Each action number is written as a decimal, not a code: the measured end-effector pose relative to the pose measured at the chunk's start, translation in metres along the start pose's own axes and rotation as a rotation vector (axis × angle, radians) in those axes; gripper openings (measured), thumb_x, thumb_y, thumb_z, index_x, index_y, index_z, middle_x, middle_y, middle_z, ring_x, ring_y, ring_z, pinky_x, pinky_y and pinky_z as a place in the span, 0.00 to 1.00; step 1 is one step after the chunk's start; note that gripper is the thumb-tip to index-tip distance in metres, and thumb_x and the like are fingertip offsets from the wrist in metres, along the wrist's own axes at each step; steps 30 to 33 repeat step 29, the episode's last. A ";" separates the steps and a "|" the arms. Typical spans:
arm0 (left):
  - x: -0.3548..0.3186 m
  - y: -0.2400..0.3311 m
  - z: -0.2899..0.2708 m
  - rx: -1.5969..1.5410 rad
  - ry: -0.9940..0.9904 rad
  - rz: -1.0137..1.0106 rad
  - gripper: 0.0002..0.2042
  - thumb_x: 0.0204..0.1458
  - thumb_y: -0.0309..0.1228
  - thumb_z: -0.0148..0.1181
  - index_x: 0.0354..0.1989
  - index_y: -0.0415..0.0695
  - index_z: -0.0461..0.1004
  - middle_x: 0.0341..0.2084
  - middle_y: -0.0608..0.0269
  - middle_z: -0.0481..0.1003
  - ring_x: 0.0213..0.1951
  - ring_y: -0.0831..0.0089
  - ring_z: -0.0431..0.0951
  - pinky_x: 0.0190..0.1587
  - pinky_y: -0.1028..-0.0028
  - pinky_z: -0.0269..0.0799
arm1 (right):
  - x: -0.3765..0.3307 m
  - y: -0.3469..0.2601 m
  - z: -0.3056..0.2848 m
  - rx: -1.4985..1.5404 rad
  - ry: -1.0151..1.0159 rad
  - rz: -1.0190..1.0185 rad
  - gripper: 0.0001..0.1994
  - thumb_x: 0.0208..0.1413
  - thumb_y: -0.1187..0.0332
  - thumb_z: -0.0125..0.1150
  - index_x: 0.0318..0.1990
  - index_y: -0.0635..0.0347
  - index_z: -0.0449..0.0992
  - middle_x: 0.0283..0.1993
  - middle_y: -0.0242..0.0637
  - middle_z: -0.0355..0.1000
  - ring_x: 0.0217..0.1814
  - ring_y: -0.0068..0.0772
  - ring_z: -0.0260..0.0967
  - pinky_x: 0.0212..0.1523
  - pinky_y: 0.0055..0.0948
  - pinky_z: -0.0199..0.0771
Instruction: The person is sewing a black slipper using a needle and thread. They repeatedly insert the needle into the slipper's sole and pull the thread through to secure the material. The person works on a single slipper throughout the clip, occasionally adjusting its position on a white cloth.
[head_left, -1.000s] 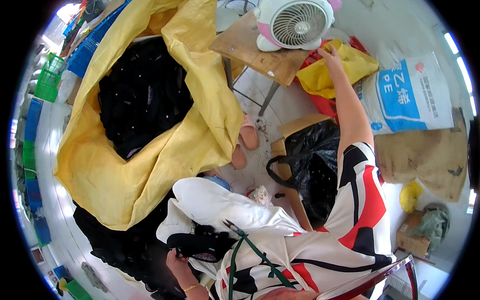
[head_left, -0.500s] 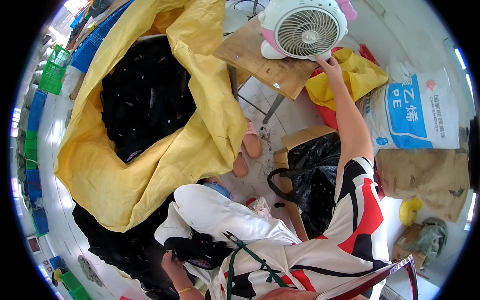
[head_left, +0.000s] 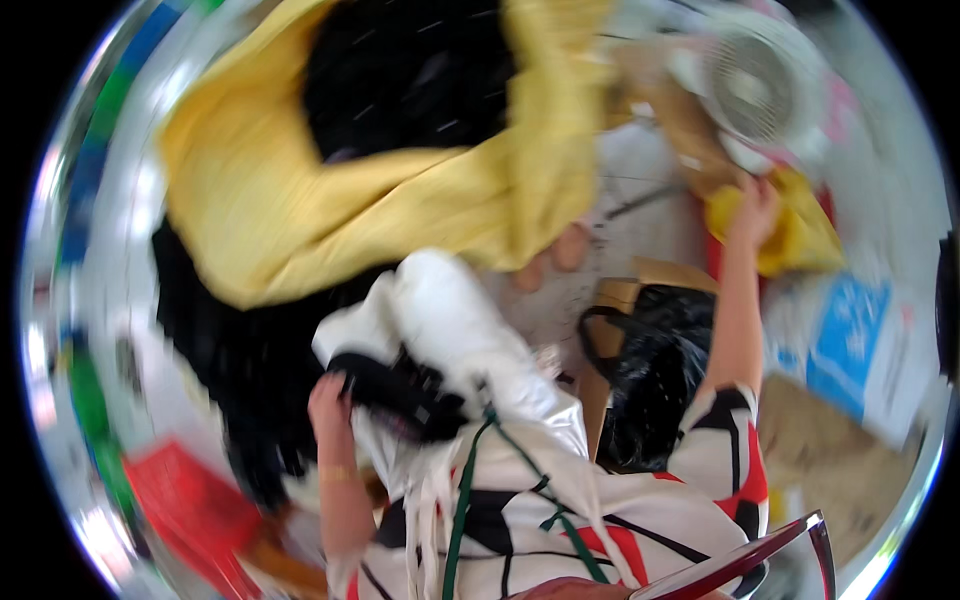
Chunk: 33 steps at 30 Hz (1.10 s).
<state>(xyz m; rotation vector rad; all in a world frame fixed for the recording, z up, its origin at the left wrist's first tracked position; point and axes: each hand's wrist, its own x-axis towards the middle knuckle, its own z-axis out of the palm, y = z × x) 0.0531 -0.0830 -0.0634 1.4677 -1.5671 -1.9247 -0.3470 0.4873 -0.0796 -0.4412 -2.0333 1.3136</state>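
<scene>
On my white-clothed lap lies a black padded fabric piece (head_left: 395, 398); its exact kind is unclear. My left hand (head_left: 330, 398) is closed on its left end. My right arm reaches out to the far right, where my right hand (head_left: 758, 208) is at the front of a white and pink desk fan (head_left: 752, 88). Motion smears its fingers, so I cannot tell whether they grip the fan's base or only touch it. The fan stands on a wooden stool (head_left: 672, 108). A green cord (head_left: 466, 490) hangs from my neck, with small dark-tipped snips (head_left: 484, 390) over my lap.
A large yellow sack (head_left: 250, 225) full of black pieces (head_left: 410, 85) stands ahead. More black pieces (head_left: 255, 370) are heaped at left, near a red container (head_left: 190, 510). At right are a carton (head_left: 598, 415) with a black plastic bag (head_left: 655, 365), yellow cloth (head_left: 800, 225) and a white-blue sack (head_left: 850, 340).
The view has swung left and down, blurring the picture. My left hand still holds the black fabric piece on my lap. My right hand stays near the fan's base.
</scene>
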 end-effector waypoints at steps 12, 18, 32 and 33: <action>0.011 -0.016 -0.041 0.045 -0.173 0.008 0.05 0.52 0.29 0.66 0.28 0.41 0.78 0.21 0.76 0.73 0.24 0.88 0.67 0.26 0.82 0.60 | -0.419 -0.189 0.087 0.248 -1.491 -0.132 0.05 0.59 0.73 0.64 0.42 0.60 0.81 0.38 0.36 0.77 0.41 0.31 0.75 0.44 0.26 0.74; 0.019 -0.032 -0.054 0.010 -0.226 0.067 0.05 0.53 0.29 0.66 0.28 0.42 0.80 0.20 0.75 0.75 0.23 0.89 0.67 0.25 0.83 0.58 | -0.502 -0.244 0.119 0.255 -1.705 -0.362 0.05 0.56 0.69 0.65 0.37 0.59 0.79 0.35 0.40 0.74 0.42 0.46 0.72 0.42 0.39 0.73; 0.034 -0.039 -0.063 0.115 -0.234 0.067 0.12 0.51 0.34 0.67 0.26 0.36 0.79 0.16 0.69 0.73 0.20 0.84 0.68 0.24 0.78 0.63 | -0.535 -0.247 0.187 0.215 -1.499 0.207 0.07 0.66 0.68 0.56 0.37 0.61 0.73 0.35 0.37 0.77 0.33 0.35 0.73 0.38 0.31 0.75; 0.034 -0.039 -0.063 0.115 -0.234 0.067 0.12 0.51 0.34 0.67 0.26 0.36 0.79 0.16 0.69 0.73 0.20 0.84 0.68 0.24 0.78 0.63 | -0.535 -0.247 0.187 0.215 -1.499 0.207 0.07 0.66 0.68 0.56 0.37 0.61 0.73 0.35 0.37 0.77 0.33 0.35 0.73 0.38 0.31 0.75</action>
